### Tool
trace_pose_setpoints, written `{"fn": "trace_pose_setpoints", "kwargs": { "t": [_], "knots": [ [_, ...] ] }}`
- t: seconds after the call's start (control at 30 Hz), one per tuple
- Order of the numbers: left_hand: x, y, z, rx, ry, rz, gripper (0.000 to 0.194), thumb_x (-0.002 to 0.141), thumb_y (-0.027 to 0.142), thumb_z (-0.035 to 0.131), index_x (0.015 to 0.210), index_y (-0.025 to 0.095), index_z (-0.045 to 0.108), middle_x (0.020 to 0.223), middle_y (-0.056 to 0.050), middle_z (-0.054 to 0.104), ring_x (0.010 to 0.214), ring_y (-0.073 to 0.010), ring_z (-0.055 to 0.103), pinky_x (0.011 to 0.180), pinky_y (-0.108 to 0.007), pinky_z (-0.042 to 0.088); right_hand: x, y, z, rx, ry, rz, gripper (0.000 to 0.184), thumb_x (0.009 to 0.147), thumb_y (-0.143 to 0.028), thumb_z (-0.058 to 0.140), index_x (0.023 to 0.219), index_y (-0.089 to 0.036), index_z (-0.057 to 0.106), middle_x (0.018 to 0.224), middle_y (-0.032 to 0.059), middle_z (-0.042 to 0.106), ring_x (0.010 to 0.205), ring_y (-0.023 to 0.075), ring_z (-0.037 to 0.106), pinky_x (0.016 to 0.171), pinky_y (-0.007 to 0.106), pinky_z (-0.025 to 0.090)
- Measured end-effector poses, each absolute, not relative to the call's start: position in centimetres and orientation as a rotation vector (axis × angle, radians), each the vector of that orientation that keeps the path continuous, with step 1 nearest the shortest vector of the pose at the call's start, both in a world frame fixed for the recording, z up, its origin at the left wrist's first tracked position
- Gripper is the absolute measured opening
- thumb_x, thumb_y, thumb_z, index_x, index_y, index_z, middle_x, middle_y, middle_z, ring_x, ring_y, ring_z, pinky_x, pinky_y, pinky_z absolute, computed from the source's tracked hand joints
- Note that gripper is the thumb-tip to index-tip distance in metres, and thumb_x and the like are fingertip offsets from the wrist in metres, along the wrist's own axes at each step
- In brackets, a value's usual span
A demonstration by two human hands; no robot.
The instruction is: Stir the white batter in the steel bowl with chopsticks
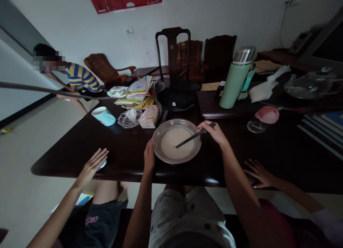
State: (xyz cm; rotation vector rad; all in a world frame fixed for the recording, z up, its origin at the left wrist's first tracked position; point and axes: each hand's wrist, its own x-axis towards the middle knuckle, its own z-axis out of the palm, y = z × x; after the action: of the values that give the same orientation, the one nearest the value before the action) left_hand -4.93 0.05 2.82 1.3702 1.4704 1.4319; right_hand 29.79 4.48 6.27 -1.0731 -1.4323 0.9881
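A shallow metal bowl (198,148) stands on the dark table in front of me, with a pale, milky liquid (171,141) in it. My left hand (149,157) grips the bowl's left side, the thumb up near the rim. Dark chopsticks (191,137) are pinched in my right hand (213,131), over the bowl's right edge. They slant down to the left, and their tips touch or dip into the liquid; how deep I cannot tell.
Behind the bowl are a tissue pack (149,116), a glass dish (129,119), a blue mug (104,116), books (136,92) and a green thermos (235,82). Other people's hands rest on the table at left (92,166) and right (259,173). Another person (83,76) sits beyond.
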Motion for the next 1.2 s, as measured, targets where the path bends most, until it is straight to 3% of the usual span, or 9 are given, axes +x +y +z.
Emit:
{"fn": "trace_pose_setpoints", "kwargs": {
  "t": [0.13, 0.33, 0.47, 0.57, 0.73, 0.93, 1.1, 1.2],
  "knots": [
    [-1.0, 1.5, 1.5, 1.353, 1.471, 1.463, 0.043, 0.091, 0.054, 0.045, 0.113, 0.025, 0.068, 0.123, -0.008, 0.067, 0.120, -0.0267, 0.058, 0.110, -0.044, 0.039, 29.5, 4.6, 6.2, -1.044, -1.469, 0.989, 0.035, 0.084, -0.055, 0.061, 0.088, -0.023, 0.073, 0.087, 0.0041, 0.078, 0.086, 0.0217, 0.071, 0.073, 0.031, 0.050],
    [-1.7, 1.2, 1.8, 1.348, 1.470, 1.454, 0.045, 0.092, 0.052, 0.045, 0.115, 0.020, 0.067, 0.122, -0.009, 0.067, 0.119, -0.0260, 0.057, 0.107, -0.040, 0.041, 30.5, 4.7, 5.9, -1.119, -1.344, 0.906, 0.039, 0.087, -0.057, 0.056, 0.080, -0.021, 0.071, 0.069, 0.0038, 0.075, 0.068, 0.0189, 0.069, 0.061, 0.028, 0.046],
    [-1.5, 1.2, 1.9, 1.362, 1.478, 1.435, 0.050, 0.092, 0.052, 0.043, 0.119, 0.015, 0.064, 0.124, -0.011, 0.066, 0.119, -0.0247, 0.056, 0.107, -0.039, 0.039, 29.6, 4.6, 6.1, -1.035, -1.483, 1.022, 0.037, 0.085, -0.056, 0.059, 0.086, -0.022, 0.073, 0.080, 0.0041, 0.077, 0.079, 0.0209, 0.071, 0.071, 0.031, 0.050],
    [-1.4, 1.2, 1.9, 1.349, 1.478, 1.437, 0.051, 0.092, 0.052, 0.043, 0.119, 0.014, 0.064, 0.124, -0.012, 0.065, 0.119, -0.0241, 0.057, 0.107, -0.037, 0.039, 29.7, 4.7, 6.2, -1.078, -1.453, 0.951, 0.037, 0.085, -0.056, 0.060, 0.087, -0.022, 0.073, 0.086, 0.0050, 0.078, 0.085, 0.0218, 0.071, 0.070, 0.030, 0.049],
    [-1.5, 1.2, 1.9, 1.352, 1.463, 1.444, 0.046, 0.094, 0.047, 0.044, 0.119, 0.015, 0.064, 0.126, -0.012, 0.064, 0.122, -0.0254, 0.055, 0.108, -0.038, 0.038, 30.2, 4.6, 6.2, -1.123, -1.396, 0.915, 0.039, 0.088, -0.055, 0.054, 0.082, -0.021, 0.071, 0.073, 0.0045, 0.076, 0.073, 0.0195, 0.069, 0.060, 0.028, 0.044],
    [-1.5, 1.2, 2.0, 1.347, 1.467, 1.431, 0.046, 0.094, 0.049, 0.043, 0.120, 0.017, 0.064, 0.125, -0.011, 0.065, 0.121, -0.0251, 0.056, 0.108, -0.038, 0.039, 29.8, 4.7, 6.3, -1.064, -1.484, 0.978, 0.037, 0.085, -0.055, 0.059, 0.088, -0.021, 0.073, 0.087, 0.0056, 0.078, 0.086, 0.0215, 0.070, 0.069, 0.029, 0.048],
    [-1.6, 1.4, 1.6, 1.354, 1.469, 1.435, 0.051, 0.092, 0.054, 0.045, 0.119, 0.016, 0.065, 0.125, -0.011, 0.065, 0.120, -0.0244, 0.057, 0.107, -0.038, 0.039, 30.4, 4.7, 6.1, -1.161, -1.375, 0.889, 0.041, 0.088, -0.057, 0.053, 0.083, -0.020, 0.071, 0.074, 0.0053, 0.076, 0.075, 0.0200, 0.070, 0.063, 0.028, 0.047],
    [-1.8, 1.5, 1.4, 1.353, 1.485, 1.433, 0.054, 0.090, 0.057, 0.045, 0.119, 0.016, 0.064, 0.125, -0.011, 0.066, 0.119, -0.0241, 0.057, 0.106, -0.037, 0.040, 29.8, 4.5, 6.2, -1.089, -1.471, 0.987, 0.040, 0.087, -0.057, 0.056, 0.086, -0.021, 0.072, 0.079, 0.0048, 0.077, 0.079, 0.0208, 0.071, 0.070, 0.030, 0.050]
  ]
}}
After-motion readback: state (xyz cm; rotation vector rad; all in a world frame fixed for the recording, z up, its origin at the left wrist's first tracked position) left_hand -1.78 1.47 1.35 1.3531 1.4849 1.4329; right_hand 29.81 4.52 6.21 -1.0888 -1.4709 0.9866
